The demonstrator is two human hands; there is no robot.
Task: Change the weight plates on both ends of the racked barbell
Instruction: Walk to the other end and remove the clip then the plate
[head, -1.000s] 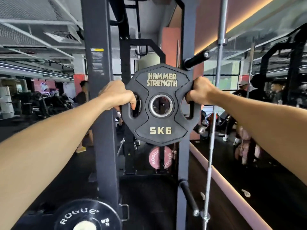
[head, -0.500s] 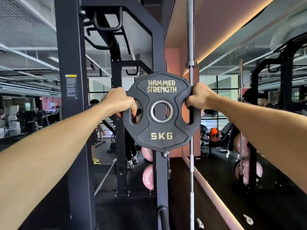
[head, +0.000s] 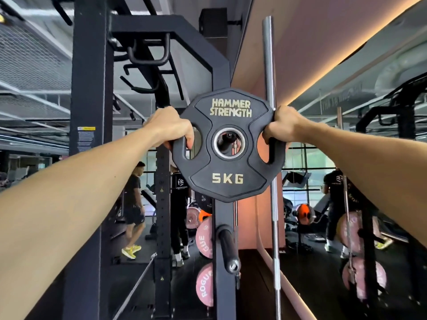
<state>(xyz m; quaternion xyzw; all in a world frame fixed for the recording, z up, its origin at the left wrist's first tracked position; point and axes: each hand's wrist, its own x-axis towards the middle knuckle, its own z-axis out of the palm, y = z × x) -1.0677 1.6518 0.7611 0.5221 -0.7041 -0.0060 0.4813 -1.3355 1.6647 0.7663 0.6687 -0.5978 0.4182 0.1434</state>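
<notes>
A black 5 kg plate (head: 227, 179) marked HAMMER STRENGTH is held upright at arm's length in front of a black rack upright (head: 223, 262). My left hand (head: 169, 128) grips its left handle slot and my right hand (head: 283, 124) grips its right handle slot. Through the plate's steel centre hole (head: 228, 143) shows the end of a black storage peg on the upright. A second black storage peg (head: 228, 248) sticks out lower on the same upright, with nothing on it. The racked barbell is not in sight.
A bare steel bar (head: 271, 158) stands vertically just right of the plate. Pink Rogue plates (head: 204, 284) hang low on the rack. A thick black post (head: 89, 135) rises on the left. People (head: 134, 204) stand behind. A mirror wall (head: 358, 181) lies to the right.
The view swung so the rack upright now sits straight behind the plate, and the plate's centre hole lines up with a peg end. Both hands kept their grip.
</notes>
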